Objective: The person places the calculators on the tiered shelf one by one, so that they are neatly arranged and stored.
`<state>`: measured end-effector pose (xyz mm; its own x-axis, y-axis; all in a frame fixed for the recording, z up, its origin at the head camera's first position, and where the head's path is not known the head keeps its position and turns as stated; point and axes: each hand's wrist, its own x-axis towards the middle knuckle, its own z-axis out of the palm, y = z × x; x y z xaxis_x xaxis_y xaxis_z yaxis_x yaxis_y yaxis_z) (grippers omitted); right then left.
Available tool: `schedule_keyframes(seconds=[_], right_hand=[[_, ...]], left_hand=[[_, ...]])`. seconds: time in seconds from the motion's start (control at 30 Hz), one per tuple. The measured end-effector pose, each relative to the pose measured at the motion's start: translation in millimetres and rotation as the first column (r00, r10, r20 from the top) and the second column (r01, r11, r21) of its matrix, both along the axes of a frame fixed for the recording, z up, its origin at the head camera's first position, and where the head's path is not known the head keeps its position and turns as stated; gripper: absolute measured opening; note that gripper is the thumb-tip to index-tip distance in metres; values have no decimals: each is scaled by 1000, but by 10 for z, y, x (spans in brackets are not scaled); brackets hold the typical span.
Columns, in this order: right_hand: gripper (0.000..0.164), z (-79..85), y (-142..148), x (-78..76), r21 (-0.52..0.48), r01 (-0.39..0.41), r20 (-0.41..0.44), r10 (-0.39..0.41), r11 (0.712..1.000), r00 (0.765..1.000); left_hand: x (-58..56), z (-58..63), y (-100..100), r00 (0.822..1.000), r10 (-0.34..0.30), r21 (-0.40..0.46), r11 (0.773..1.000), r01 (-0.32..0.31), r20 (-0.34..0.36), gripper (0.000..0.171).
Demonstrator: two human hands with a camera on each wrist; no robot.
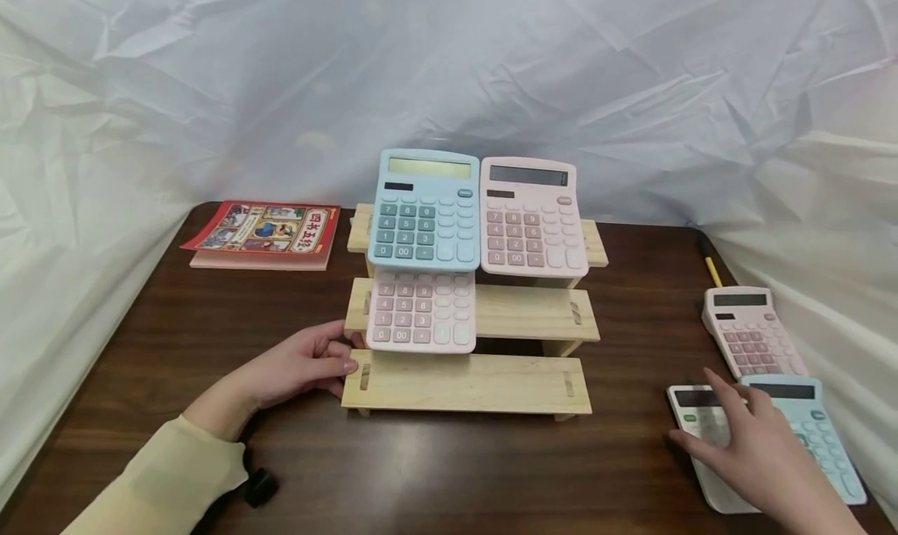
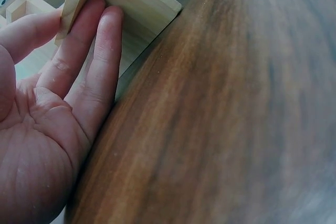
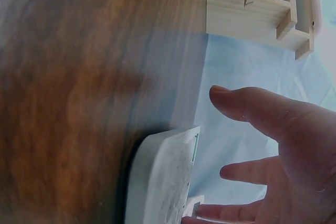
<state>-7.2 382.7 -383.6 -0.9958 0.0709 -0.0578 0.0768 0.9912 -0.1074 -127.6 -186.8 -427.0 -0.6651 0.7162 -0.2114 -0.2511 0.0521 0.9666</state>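
Observation:
A three-tier wooden shelf (image 1: 533,383) stands mid-table. My left hand (image 1: 298,367) grips the left end of its lowest board, thumb above and fingers beneath; in the left wrist view, the fingers (image 2: 107,40) lie against the board's underside. On the top tier lean a blue calculator (image 1: 428,207) and a pink calculator (image 1: 533,219). Another pink calculator (image 1: 421,313) is on the middle tier, its top part hidden. Over a white calculator (image 1: 719,488) at the right hovers my right hand (image 1: 765,449), fingers spread. The right wrist view shows a gap between thumb and white calculator (image 3: 163,177).
Beside the white calculator lie a blue calculator (image 1: 831,449) and a pink calculator (image 1: 754,332). A yellow-and-black pen (image 1: 713,271) is behind them. Red booklets (image 1: 266,231) lie at the back left. White sheeting (image 1: 631,90) hangs around the dark wooden table (image 1: 435,472).

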Motion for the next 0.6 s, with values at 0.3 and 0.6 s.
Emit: schedule_keyframes(seconds=[0.3,0.6], right_hand=[[105,-55,-14,-32,53,7,47,-9,999,999],[101,-79,-82,-10,29,-18,45,16,999,999]], left_hand=[[-24,-6,-1,1000,-5,3,1000,5,1,43],[-12,-5,-5,1000,-3,0,1000,3,6,42]])
